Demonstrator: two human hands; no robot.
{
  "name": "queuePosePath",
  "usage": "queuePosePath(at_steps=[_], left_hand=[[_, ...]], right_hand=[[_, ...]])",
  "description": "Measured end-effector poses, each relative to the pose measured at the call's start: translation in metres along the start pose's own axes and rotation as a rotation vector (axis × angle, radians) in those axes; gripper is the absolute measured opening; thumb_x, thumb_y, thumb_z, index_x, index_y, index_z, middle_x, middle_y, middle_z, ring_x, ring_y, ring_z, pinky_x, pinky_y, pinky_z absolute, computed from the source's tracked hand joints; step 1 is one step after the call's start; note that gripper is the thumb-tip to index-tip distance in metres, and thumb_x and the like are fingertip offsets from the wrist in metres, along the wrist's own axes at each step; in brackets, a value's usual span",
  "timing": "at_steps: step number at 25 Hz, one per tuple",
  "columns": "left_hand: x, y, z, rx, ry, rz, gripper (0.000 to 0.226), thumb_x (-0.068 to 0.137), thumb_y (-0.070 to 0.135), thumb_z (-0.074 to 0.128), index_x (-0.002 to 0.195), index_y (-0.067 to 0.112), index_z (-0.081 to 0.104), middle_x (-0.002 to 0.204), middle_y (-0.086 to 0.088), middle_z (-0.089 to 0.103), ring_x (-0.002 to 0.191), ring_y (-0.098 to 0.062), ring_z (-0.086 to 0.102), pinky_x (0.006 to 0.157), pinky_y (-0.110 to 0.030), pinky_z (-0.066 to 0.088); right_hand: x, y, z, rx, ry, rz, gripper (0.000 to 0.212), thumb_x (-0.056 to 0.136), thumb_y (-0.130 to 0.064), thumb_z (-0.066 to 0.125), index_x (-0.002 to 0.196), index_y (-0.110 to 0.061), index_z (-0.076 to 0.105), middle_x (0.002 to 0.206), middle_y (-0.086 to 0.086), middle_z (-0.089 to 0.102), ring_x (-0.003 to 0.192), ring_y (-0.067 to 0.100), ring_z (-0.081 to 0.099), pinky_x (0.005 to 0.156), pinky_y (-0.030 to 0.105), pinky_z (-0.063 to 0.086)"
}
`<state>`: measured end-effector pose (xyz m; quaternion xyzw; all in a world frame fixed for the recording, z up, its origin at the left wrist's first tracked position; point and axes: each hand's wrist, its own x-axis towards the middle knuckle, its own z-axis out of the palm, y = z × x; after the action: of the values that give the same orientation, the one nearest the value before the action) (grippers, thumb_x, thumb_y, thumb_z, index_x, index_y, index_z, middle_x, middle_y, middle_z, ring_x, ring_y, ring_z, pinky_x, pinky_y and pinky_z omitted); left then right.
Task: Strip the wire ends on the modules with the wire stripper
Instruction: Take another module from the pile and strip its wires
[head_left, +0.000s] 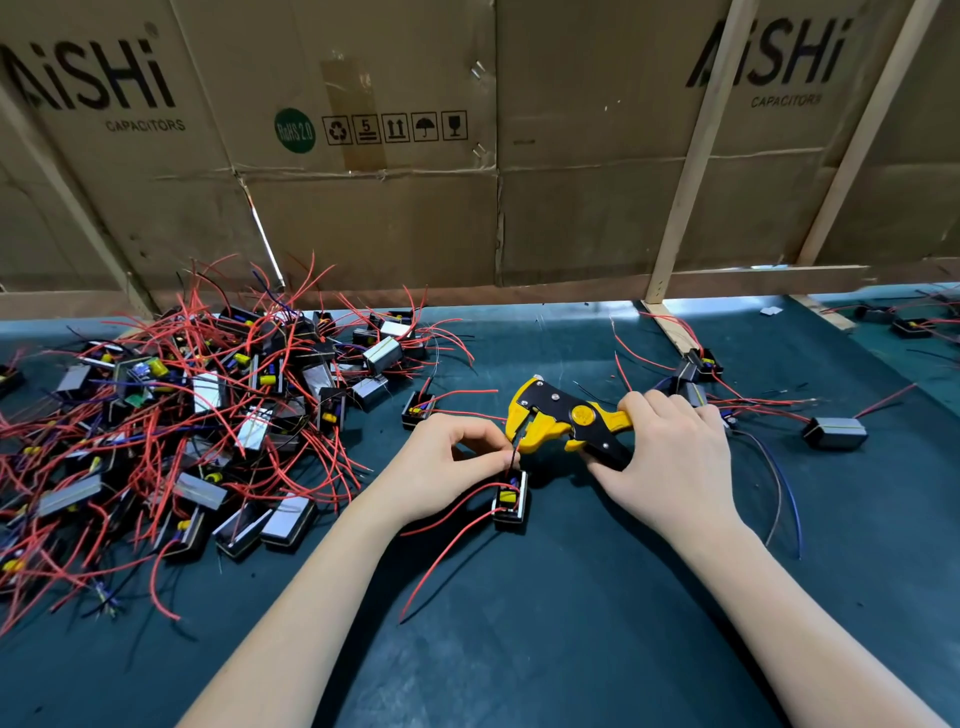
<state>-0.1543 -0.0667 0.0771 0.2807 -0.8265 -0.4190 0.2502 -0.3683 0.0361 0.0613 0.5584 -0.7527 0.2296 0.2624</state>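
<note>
While a yellow and black wire stripper (563, 421) is gripped by its handles in the right hand (670, 457), a thin wire end (514, 457) is pinched between thumb and fingertips of the left hand (447, 462) and held up at the tool's mouth, just past centre toward three o'clock. The module (510, 500) that the wire belongs to hangs or rests just below the left fingers, at about six o'clock from the stripper head, on a dark green mat (571, 623). A tangled heap of modules (171, 426) with red wires is seen at nine o'clock; a few more modules (834, 432) lie at three o'clock. For a clean strip, the wire is best kept straight and fully seated in the jaws before the handles are squeezed.
</note>
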Motion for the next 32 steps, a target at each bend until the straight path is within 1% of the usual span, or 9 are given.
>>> queuePosePath(at_steps=[3, 10, 15, 19, 22, 24, 26, 29, 32], left_hand=[[0.0006, -0.0019, 0.0002, -0.015, 0.009, 0.008, 0.009, 0.089, 0.018, 0.071, 0.082, 0.015, 0.076, 0.078, 0.012, 0.072, 0.075, 0.002, 0.062, 0.075, -0.013, 0.044], [0.0021, -0.0042, -0.0006, -0.001, 0.031, 0.027, 0.009, 0.089, 0.019, 0.072, 0.082, 0.016, 0.077, 0.080, 0.009, 0.074, 0.078, 0.000, 0.064, 0.078, -0.016, 0.047], [0.0028, -0.0047, -0.0013, -0.013, 0.035, 0.037, 0.009, 0.089, 0.017, 0.072, 0.081, 0.017, 0.077, 0.082, 0.007, 0.074, 0.079, -0.002, 0.064, 0.079, -0.017, 0.047], [0.0032, -0.0052, -0.0035, -0.042, 0.036, 0.040, 0.017, 0.090, 0.017, 0.070, 0.078, 0.027, 0.075, 0.083, 0.011, 0.074, 0.079, 0.000, 0.064, 0.080, -0.018, 0.047], [0.0022, -0.0051, -0.0061, -0.129, -0.041, 0.003, 0.015, 0.091, 0.020, 0.069, 0.080, 0.028, 0.075, 0.084, 0.009, 0.074, 0.080, -0.003, 0.064, 0.080, -0.018, 0.048], [0.0021, -0.0064, -0.0070, -0.125, -0.059, 0.004, 0.010, 0.089, 0.020, 0.072, 0.081, 0.026, 0.075, 0.082, 0.008, 0.072, 0.078, -0.004, 0.063, 0.079, -0.018, 0.048], [0.0017, -0.0070, -0.0060, -0.133, -0.068, 0.008, 0.006, 0.088, 0.017, 0.073, 0.082, 0.019, 0.074, 0.080, 0.005, 0.073, 0.077, -0.005, 0.063, 0.077, -0.019, 0.050], [0.0008, -0.0041, -0.0058, -0.178, -0.082, -0.011, 0.007, 0.088, 0.014, 0.073, 0.084, 0.008, 0.072, 0.080, 0.000, 0.071, 0.076, -0.010, 0.063, 0.079, -0.030, 0.053], [-0.0008, -0.0002, -0.0084, -0.193, -0.111, -0.037, 0.009, 0.089, 0.013, 0.071, 0.084, 0.005, 0.070, 0.072, 0.004, 0.067, 0.065, -0.009, 0.060, 0.067, -0.021, 0.050]], right_hand=[[-0.0001, 0.0008, -0.0007, -0.003, 0.005, 0.003, 0.048, 0.061, -0.048, 0.082, 0.080, -0.010, 0.059, 0.073, 0.004, 0.059, 0.070, 0.031, 0.057, 0.070, 0.039, 0.034], [0.0004, 0.0012, -0.0023, 0.004, -0.025, 0.000, 0.047, 0.062, -0.049, 0.082, 0.077, -0.012, 0.059, 0.070, 0.003, 0.060, 0.070, 0.030, 0.060, 0.071, 0.039, 0.034], [0.0007, 0.0010, -0.0045, 0.036, -0.020, -0.006, 0.046, 0.058, -0.046, 0.086, 0.070, -0.010, 0.060, 0.062, 0.004, 0.059, 0.060, 0.030, 0.059, 0.066, 0.038, 0.039], [0.0018, -0.0007, -0.0066, 0.071, -0.035, 0.015, 0.045, 0.060, -0.048, 0.086, 0.064, -0.011, 0.061, 0.057, 0.004, 0.059, 0.053, 0.032, 0.055, 0.060, 0.035, 0.041], [0.0015, -0.0015, -0.0073, 0.094, -0.101, 0.053, 0.046, 0.066, -0.058, 0.078, 0.069, -0.014, 0.065, 0.065, 0.004, 0.064, 0.063, 0.033, 0.058, 0.060, 0.032, 0.035], [0.0019, -0.0013, -0.0073, 0.081, -0.154, 0.074, 0.046, 0.069, -0.063, 0.072, 0.074, -0.018, 0.066, 0.072, 0.002, 0.066, 0.073, 0.030, 0.060, 0.061, 0.030, 0.031], [0.0028, -0.0010, -0.0080, 0.049, -0.206, 0.094, 0.046, 0.071, -0.068, 0.066, 0.071, -0.022, 0.059, 0.074, -0.001, 0.066, 0.079, 0.028, 0.061, 0.060, 0.029, 0.029], [0.0010, -0.0014, -0.0094, 0.040, -0.199, 0.115, 0.047, 0.071, -0.068, 0.066, 0.062, -0.026, 0.048, 0.067, -0.001, 0.065, 0.077, 0.027, 0.062, 0.057, 0.029, 0.029], [0.0006, -0.0016, -0.0093, 0.023, -0.174, 0.137, 0.047, 0.067, -0.071, 0.066, 0.064, -0.027, 0.051, 0.066, -0.005, 0.064, 0.075, 0.025, 0.063, 0.056, 0.028, 0.029]])
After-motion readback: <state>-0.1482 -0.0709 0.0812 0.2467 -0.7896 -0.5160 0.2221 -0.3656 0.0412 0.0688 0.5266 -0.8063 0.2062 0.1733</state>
